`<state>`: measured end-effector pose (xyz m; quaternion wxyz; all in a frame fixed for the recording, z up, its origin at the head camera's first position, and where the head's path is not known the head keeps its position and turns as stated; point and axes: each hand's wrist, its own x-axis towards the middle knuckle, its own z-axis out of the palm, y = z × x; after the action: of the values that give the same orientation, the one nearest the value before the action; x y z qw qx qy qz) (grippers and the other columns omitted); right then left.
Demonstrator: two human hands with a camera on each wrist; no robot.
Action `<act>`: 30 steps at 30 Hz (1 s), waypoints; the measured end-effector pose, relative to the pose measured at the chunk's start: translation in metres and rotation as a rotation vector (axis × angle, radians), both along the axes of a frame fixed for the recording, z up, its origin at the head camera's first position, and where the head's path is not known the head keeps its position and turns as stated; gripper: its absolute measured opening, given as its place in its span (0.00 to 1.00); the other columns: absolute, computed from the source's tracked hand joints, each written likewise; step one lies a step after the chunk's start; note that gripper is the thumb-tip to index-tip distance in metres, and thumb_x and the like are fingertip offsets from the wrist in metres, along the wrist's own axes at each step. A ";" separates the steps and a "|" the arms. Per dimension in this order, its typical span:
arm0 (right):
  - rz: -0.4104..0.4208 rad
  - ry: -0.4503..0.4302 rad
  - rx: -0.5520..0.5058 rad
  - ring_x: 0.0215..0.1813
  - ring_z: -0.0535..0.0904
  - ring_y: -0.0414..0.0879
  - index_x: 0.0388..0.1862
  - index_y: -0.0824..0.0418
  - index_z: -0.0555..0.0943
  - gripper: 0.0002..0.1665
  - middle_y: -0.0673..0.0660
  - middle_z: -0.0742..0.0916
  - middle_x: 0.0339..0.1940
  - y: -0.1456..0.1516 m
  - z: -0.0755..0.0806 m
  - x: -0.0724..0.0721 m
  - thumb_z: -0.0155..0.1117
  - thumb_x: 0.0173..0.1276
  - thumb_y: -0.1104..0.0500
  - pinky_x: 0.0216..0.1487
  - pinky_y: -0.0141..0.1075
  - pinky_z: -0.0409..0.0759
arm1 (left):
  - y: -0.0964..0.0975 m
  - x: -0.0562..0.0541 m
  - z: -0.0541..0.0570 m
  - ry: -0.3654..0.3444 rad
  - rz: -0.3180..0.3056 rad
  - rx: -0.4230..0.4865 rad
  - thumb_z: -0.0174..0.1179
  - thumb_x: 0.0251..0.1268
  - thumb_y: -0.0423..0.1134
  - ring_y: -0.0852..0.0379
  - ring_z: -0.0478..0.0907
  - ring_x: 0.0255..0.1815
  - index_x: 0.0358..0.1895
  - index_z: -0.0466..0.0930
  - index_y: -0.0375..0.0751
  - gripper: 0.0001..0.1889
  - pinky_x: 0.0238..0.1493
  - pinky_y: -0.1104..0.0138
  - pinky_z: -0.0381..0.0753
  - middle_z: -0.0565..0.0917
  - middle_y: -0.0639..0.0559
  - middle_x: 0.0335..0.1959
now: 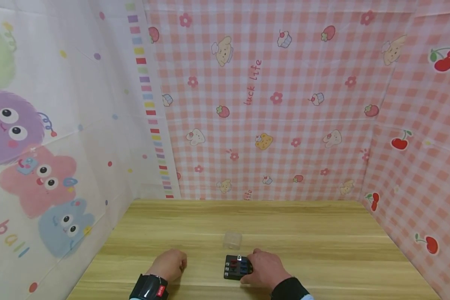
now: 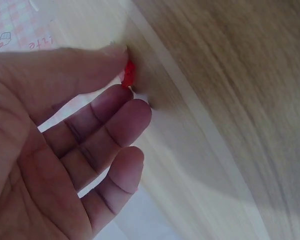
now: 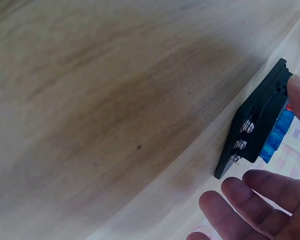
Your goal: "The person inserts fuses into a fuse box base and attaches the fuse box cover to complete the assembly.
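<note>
A black fuse block (image 1: pixel 229 276) with red and blue blade fuses and metal screw terminals lies on the table, in the head view just left of my right hand (image 1: pixel 267 268). That hand steadies the block by its right end, thumb at the near corner and fingers at the far one. In the right wrist view the blue fuses (image 3: pixel 276 137) stand up from the block. My left hand (image 1: pixel 167 265) is to the left of the block, apart from it. Its thumb and index finger pinch a small red blade fuse (image 2: pixel 129 75), partly hidden by the fingertips.
A clear plastic cover (image 1: pixel 232 240) lies on the wooden table (image 1: pixel 322 233) just beyond the block. Printed cloth sheets (image 1: pixel 270 121) hang at the back and along both sides of the table.
</note>
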<state>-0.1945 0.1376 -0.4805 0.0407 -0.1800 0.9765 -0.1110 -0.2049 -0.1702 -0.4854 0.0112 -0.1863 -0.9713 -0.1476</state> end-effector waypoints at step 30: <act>-0.011 -0.018 -0.006 0.34 0.73 0.43 0.47 0.60 0.85 0.35 0.50 0.81 0.36 0.001 0.000 -0.001 0.77 0.50 0.36 0.41 0.43 0.76 | 0.001 -0.001 -0.001 -0.010 0.024 0.001 0.72 0.45 0.27 0.58 0.68 0.23 0.21 0.76 0.44 0.13 0.27 0.61 0.69 0.73 0.57 0.21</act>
<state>-0.1950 0.1381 -0.4808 0.0483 -0.1740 0.9767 -0.1157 -0.2057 -0.1695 -0.4862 0.0083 -0.1740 -0.9734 -0.1490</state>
